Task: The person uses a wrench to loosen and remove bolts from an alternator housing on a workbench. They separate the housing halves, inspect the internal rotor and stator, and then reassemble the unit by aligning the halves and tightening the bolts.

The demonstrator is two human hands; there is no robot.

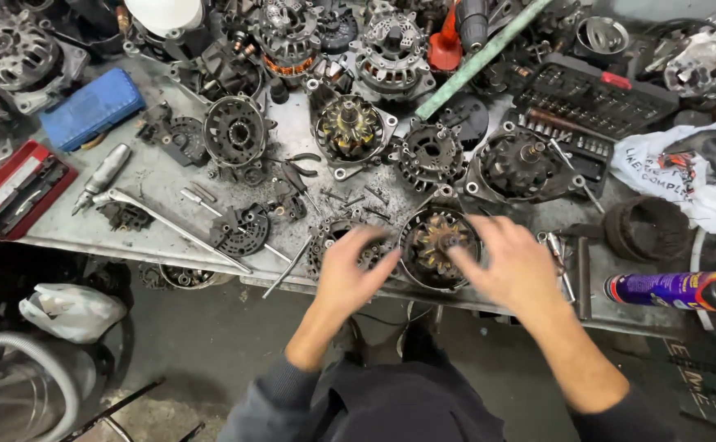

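Here we had our left hand (356,266) and right hand (509,262) open, blurred, on either side of the alternator half (438,245) at the desk (153,176) edge; it lay opened, its housing (348,129) behind it, unassembled.

Single head-worn view, looking steeply down from above the person's own forearms onto the left hand (356,270) and right hand (509,263), both close below the lens. Beyond the hands the workbench (162,176) fills the upper frame; beneath the wrists, the floor (211,344) shows.
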